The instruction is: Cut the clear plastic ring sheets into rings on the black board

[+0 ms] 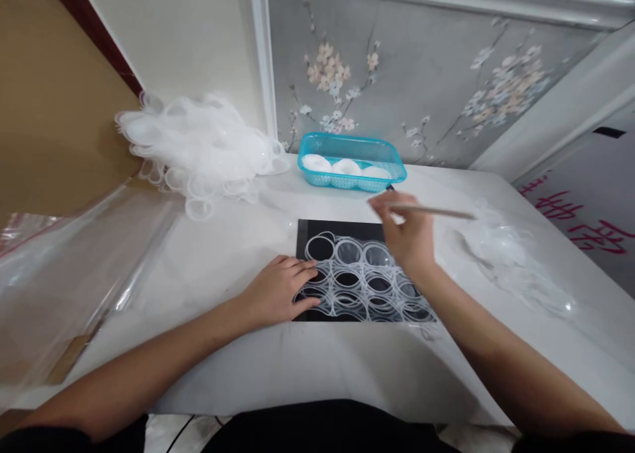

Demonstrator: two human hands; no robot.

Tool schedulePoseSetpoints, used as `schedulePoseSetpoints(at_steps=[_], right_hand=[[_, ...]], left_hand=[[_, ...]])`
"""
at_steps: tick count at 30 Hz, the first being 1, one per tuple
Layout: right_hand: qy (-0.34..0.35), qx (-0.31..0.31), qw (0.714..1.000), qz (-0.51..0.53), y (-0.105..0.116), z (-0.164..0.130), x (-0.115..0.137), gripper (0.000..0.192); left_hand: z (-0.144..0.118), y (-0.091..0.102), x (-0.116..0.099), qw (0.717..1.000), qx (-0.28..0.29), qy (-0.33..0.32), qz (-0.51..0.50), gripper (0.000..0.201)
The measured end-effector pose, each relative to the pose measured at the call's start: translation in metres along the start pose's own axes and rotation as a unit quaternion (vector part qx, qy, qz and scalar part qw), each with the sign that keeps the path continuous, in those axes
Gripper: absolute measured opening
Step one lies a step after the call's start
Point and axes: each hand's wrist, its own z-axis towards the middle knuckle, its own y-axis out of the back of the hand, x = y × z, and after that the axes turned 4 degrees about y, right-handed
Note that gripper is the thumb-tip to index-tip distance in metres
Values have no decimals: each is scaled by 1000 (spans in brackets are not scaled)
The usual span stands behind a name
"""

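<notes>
We have a sheet of joined clear plastic rings (pixel 360 281) lying flat on a black mat (pixel 342 231) in the middle of the white worktop (pixel 317 367). Our left hand (pixel 278 293) lies flat on the sheet's left edge, fingers (pixel 303 282) spread and released, pressing it down rather than gripping it. Our right hand (pixel 409 235) hovers over the sheet's far right part, its fingers pinched around a thin stick (pixel 436 211) that points off to the right.

We judge the ring sheet to be very light, thin and springy, likely slippery on the mat and easy to crease or tear at the thin joins between rings. It seems best held down flat with the palm, or lifted by an outer edge rather than by a single ring. We count about four rows of rings, roughly four across, though the right hand hides some, so the full number is unclear.

Beyond the mat stands one blue basket (pixel 391 168) with three white round pieces (pixel 346 166) inside. One heap of clear plastic pieces (pixel 198 145) sits at the far left, too tangled to count, and a smaller scatter (pixel 501 248) lies to the right. One clear plastic bag (pixel 64 268) lies at the left edge
</notes>
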Motion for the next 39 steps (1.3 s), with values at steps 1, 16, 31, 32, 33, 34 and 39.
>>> schedulePoseSetpoints(at_steps=[1,16,31,32,33,34,39], right_hand=[[-5,52,998,30,-1,-14,2,20],[-181,161,950,196,-16,-75,4,26],[-11,191,982,-10,-16,-92,13,23],[31,204,977,-47,-16,-93,15,22],[67,218,971,-77,-15,-91,17,22],[91,228,964,-100,-14,-87,16,22],[50,68,982,-168,9,-28,-10,24]], left_hand=[[1,1,-1,1000,-8,1,2,44],[28,-15,-41,994,4,-43,102,63],[32,-10,-36,995,-5,-71,75,61],[33,-9,-35,995,0,-74,61,61],[34,-8,-34,996,4,-76,46,60],[35,-7,-33,997,8,-76,32,60],[35,-8,-27,998,9,-61,13,60]])
